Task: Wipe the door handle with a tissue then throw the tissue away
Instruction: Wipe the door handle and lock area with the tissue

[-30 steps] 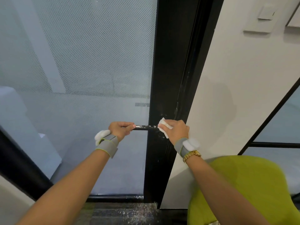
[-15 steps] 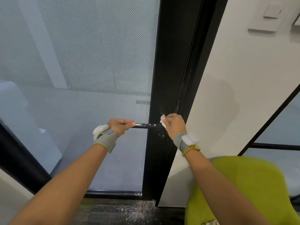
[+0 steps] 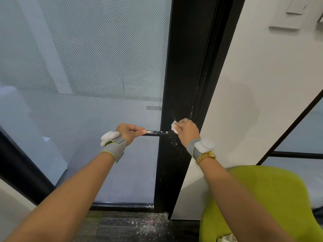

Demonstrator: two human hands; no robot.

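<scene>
A black lever door handle (image 3: 160, 133) sticks out leftward from the black frame (image 3: 176, 102) of a frosted glass door. My left hand (image 3: 128, 132) grips the handle's free left end. My right hand (image 3: 186, 131) holds a white tissue (image 3: 173, 126) against the handle's right end, at the frame. Only a corner of the tissue shows past my fingers. The middle stretch of the handle is bare, with pale smears on it.
A lime-green chair (image 3: 272, 198) stands close at the lower right, under my right forearm. A white wall (image 3: 262, 84) runs right of the door, with a switch plate (image 3: 290, 16) high up. The dotted frosted glass pane (image 3: 87, 84) fills the left. Dark speckled floor (image 3: 125, 226) lies below.
My right hand has slid the tissue to the right along the handle, up to the door frame. The left hand has kept its grip on the handle's end.
</scene>
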